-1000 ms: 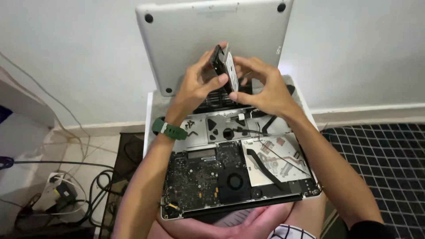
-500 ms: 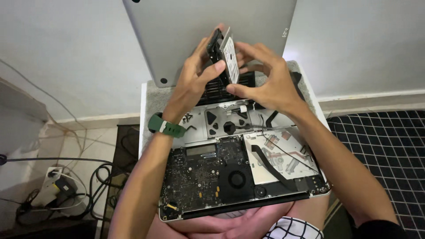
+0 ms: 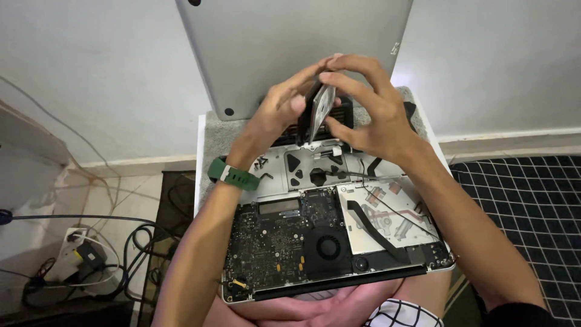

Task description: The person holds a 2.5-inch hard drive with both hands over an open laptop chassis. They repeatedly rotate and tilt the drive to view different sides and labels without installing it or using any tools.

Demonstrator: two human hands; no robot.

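Note:
An opened silver laptop (image 3: 339,236) lies on my lap with its dark logic board, round fan and optical drive exposed. Above its far part both my hands hold a thin flat drive (image 3: 319,112), silver on one face and dark on the other, turned on edge. My left hand (image 3: 279,116), with a green watch band at the wrist, grips its left side. My right hand (image 3: 370,108) pinches its top and right side.
The laptop's silver bottom cover (image 3: 290,48) leans upright against the white wall behind. A white stand with a grey mat (image 3: 212,139) carries the laptop's far end. Cables and a power strip (image 3: 78,257) lie on the floor at left. A black grid-patterned mat (image 3: 526,200) lies at right.
Both hands have stayed on the drive and turned it more edge-on. The view has shifted so the laptop appears lower in frame.

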